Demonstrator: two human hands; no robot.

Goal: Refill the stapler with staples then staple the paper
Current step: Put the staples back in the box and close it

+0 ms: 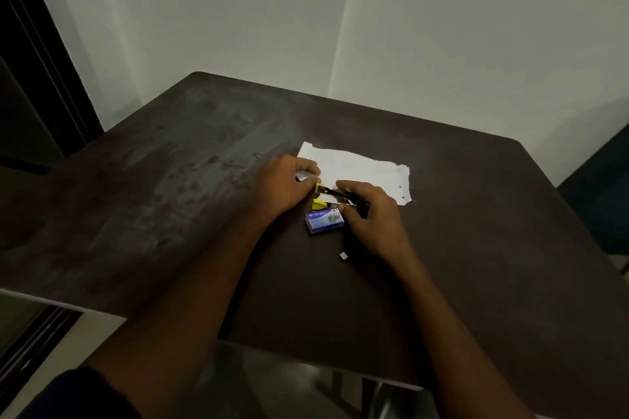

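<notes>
A small yellow and black stapler (332, 197) lies open on the dark table, its metal channel showing. My right hand (371, 211) grips its black rear end. My left hand (286, 185) pinches the yellow front tip with its fingers. A blue staple box (324, 220) sits just in front of the stapler, touching my right thumb. Behind both hands lies a white sheet of paper (364, 170) with torn edges and punched holes at its right end. A short strip of staples (343, 255) rests loose on the table nearer to me.
The dark brown table (170, 201) has worn, scuffed patches on its left half. White walls meet in a corner behind it. A dark chair (606, 201) stands at the right edge, and a dark door frame (41, 85) at the far left.
</notes>
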